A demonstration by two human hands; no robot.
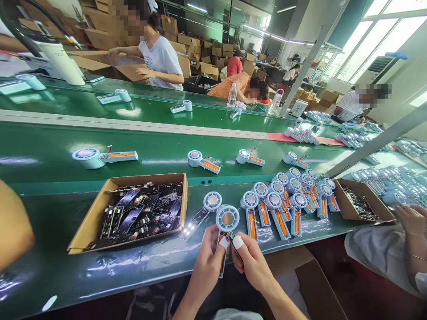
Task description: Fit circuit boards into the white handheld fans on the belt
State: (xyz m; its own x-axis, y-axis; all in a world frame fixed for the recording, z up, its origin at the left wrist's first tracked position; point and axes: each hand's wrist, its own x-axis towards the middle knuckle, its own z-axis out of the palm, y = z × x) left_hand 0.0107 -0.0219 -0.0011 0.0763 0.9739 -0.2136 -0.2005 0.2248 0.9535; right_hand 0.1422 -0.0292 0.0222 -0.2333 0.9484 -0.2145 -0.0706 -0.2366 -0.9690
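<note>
My left hand (207,258) is closed around the handle of a light-blue handheld fan (228,218), whose round head points up and away from me. In my right hand (255,260) a small black circuit board (231,236) is pinched at the fan's handle, with both thumbs close together. White covers wrap both thumb tips. Just behind lies another fan (212,201) with a dark board along its handle. To the right, several fans (274,201) with orange strips in their open handles stand in a cluster. My fingers partly hide the board and the handle.
A cardboard box (126,178) of black circuit boards sits to the left; a second box (373,206) is at the right. Spaced-out fans (87,158) lie on the green conveyor (160,142). A co-worker's hand (412,220) is at right, an elbow (13,226) at left.
</note>
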